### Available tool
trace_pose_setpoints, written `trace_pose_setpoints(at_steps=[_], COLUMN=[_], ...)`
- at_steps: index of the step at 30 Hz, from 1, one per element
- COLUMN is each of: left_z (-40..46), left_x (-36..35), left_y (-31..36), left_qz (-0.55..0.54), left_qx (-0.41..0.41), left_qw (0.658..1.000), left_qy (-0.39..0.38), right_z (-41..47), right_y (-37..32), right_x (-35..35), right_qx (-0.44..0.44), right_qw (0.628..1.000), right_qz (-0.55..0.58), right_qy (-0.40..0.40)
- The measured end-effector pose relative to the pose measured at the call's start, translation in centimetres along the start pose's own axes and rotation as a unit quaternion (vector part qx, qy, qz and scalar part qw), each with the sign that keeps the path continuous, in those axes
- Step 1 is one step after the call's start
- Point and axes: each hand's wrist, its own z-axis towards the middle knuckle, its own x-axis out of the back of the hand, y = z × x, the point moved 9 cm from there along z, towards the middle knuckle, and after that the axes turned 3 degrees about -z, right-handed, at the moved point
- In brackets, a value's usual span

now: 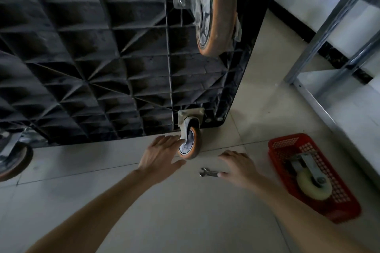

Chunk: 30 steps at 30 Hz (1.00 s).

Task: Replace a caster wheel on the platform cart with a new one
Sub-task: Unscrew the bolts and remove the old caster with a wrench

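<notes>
The left hand (162, 153) rests straight fingers against the lower caster wheel (189, 144). The right hand (239, 167), fingers loosely spread and holding nothing, hovers over the wrench (208, 172).

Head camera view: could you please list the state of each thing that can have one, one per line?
platform cart: tipped up on its edge, underside facing the camera.
lower caster: still mounted on the cart.
upper caster: mounted.
wrench: lying on the floor, thumb touching it.
new caster: lying in the red basket.
left hand: open, fingers against the lower caster.
right hand: open over the wrench.
</notes>
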Motion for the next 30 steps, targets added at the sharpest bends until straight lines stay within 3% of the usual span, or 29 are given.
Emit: trace_pose_setpoints(at_steps=[7,16,24,30], left_z=[-0.3,0.4,0.5,0.7], left_x=[-3.5,-4.3,-1.0,1.7], left_y=[-0.5,-0.3,1.4,3.4], left_qz=[-0.003,-0.021,-0.045,-0.088], left_qx=[-0.001,0.003,-0.017,-0.025], left_qw=[0.999,0.999,0.999,0.996], left_qy=[-0.034,-0.048,-0.022,0.001], right_z=[1.1,1.7,-1.4,-2.2], right_y=[0.0,-1.2,-0.6,-1.7], right_x=[-4.2,-4.5,0.3,6.7], right_qx=[-0.026,0.020,0.020,0.030], right_qw=[1.000,0.997,0.991,0.941], right_qz=[-0.001,-0.052,0.130,0.317], right_qy=[-0.015,-0.052,0.037,0.115])
